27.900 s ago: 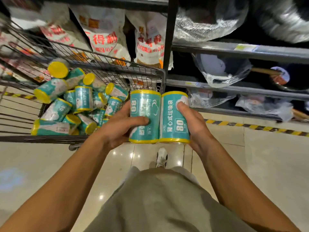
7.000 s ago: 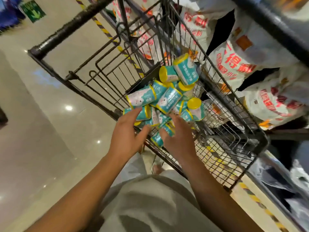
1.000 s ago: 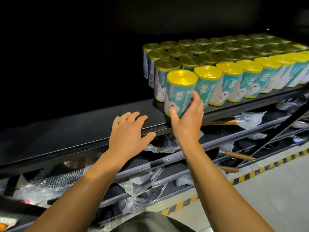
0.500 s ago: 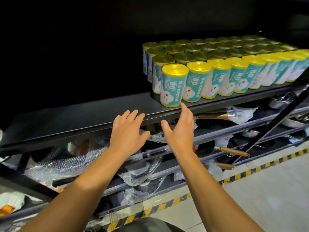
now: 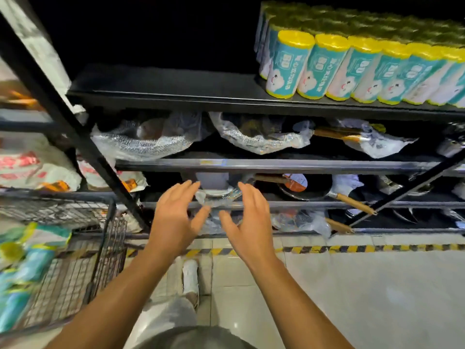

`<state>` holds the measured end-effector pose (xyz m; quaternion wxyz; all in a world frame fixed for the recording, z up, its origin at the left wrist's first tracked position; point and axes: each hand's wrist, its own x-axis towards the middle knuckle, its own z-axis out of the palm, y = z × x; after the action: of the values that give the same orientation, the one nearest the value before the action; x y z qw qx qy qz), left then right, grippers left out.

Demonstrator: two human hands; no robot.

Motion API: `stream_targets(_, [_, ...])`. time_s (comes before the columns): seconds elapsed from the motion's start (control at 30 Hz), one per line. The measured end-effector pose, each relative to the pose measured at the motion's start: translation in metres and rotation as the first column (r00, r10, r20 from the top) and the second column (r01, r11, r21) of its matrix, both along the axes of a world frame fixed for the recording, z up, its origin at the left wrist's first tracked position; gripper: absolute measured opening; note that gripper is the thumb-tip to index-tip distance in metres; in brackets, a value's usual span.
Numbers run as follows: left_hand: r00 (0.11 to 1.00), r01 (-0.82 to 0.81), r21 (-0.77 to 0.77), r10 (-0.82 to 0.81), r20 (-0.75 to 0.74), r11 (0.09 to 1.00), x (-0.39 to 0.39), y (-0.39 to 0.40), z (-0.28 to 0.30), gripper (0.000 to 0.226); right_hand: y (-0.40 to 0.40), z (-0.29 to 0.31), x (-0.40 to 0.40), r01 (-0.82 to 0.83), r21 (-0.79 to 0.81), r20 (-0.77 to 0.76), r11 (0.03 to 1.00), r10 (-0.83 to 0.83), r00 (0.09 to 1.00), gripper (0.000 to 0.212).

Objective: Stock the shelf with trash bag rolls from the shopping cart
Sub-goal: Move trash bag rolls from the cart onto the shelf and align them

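Note:
Teal trash bag rolls with yellow tops (image 5: pixel 357 64) stand upright in several rows on the right part of the black top shelf (image 5: pixel 161 89). My left hand (image 5: pixel 173 220) and my right hand (image 5: pixel 247 220) hang empty in front of the lower shelves, fingers loosely spread, palms facing each other. The wire shopping cart (image 5: pixel 83 253) is at the lower left; blurred teal and yellow rolls (image 5: pixel 22 270) lie inside it.
Lower shelves hold plastic-wrapped pans (image 5: pixel 254 134) and a black frying pan with a wooden handle (image 5: pixel 317 190). White printed sacks (image 5: pixel 30 167) fill the rack at left. A slanted black upright (image 5: pixel 75 137) separates the racks. A yellow-black floor stripe (image 5: pixel 352 248) runs along the shelf base.
Both hands have dropped away from the top shelf and now hang lower, empty. My view has swung down and left, so the cart has come into sight.

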<state>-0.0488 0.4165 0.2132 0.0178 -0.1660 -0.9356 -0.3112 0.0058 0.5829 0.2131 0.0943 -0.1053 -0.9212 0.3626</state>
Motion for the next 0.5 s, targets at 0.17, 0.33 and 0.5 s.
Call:
stream_targets(0.17, [0.983, -0.178, 0.135, 0.170, 0.065, 0.975, 0.080, -0.070, 0.001, 0.055, -0.060, -0.010, 0.046, -0.216, -0.068, 0.070, 0.974, 0.221, 0.973, 0.068])
stream_targets(0.33, [0.904, -0.427, 0.162, 0.420, 0.076, 0.890, 0.154, -0.161, 0.000, 0.054, -0.152, -0.013, 0.068, -0.466, -0.083, 0.100, 0.881, 0.473, 0.876, 0.070])
stream_targets(0.5, [0.764, -0.643, 0.174, 0.642, 0.069, 0.746, 0.206, -0.232, -0.001, 0.054, -0.239, -0.014, 0.078, -0.588, -0.124, 0.122, 0.799, 0.600, 0.790, 0.072])
